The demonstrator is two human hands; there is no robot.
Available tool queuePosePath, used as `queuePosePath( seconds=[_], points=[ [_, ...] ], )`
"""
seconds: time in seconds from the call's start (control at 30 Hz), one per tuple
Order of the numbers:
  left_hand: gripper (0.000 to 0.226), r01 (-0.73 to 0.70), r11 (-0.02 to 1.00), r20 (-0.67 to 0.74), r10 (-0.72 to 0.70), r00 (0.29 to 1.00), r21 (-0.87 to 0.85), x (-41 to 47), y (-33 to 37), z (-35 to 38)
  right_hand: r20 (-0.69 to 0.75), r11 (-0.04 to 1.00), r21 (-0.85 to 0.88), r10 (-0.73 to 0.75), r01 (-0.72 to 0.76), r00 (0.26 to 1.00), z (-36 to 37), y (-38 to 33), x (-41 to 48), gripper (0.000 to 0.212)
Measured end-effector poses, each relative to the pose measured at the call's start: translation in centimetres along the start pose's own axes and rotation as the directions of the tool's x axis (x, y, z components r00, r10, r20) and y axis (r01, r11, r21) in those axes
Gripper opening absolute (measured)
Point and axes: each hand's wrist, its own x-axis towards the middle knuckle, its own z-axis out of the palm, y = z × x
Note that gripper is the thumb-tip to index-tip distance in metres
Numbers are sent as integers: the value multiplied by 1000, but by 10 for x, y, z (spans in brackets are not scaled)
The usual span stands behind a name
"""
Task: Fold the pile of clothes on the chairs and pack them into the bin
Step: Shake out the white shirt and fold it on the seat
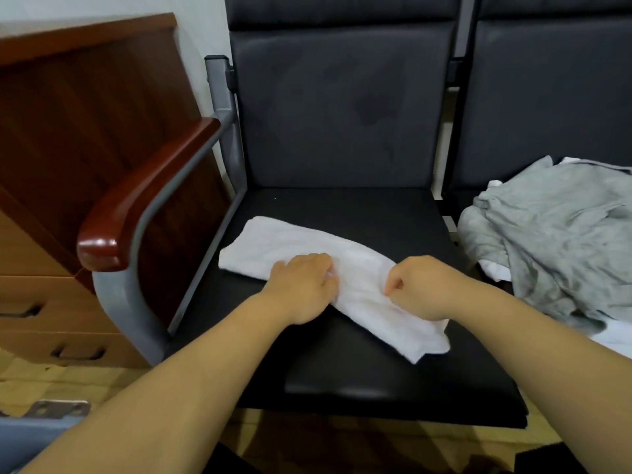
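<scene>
From the head camera, a folded white cloth (290, 241) lies slantwise across the black chair seat (342, 203), running from back left to front right. The left hand (304, 289) rests on its middle, fingers curled down and bunching the fabric under the fingertips. The right hand (420, 289), just beside it, is closed almost to a fist and pinches a fold of the same cloth. A crumpled grey clothes pile (561, 234) lies on the neighbouring seat to the right.

Black chair seat (342, 388): white cloth (290, 241) under left hand (301, 289), right hand (420, 289). Neighbouring chair (547, 97), right of right hand: grey clothes pile (564, 234).
</scene>
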Motion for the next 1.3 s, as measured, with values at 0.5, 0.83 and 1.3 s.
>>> queuePosePath(
  seconds=[0.5,0.83,1.3],
  points=[
    [67,260,677,194,-174,965,-688,-75,36,18,-90,945,161,-274,286,957,39,4,-64,16],
    [29,114,656,142,-11,990,-746,-118,42,19,-101,946,152,-274,287,956,61,8,-93,51],
    [8,-26,761,-135,-81,988,-649,-119,6,-43,-227,669,717,-42,196,973,28,0,-80,9]
  ],
)
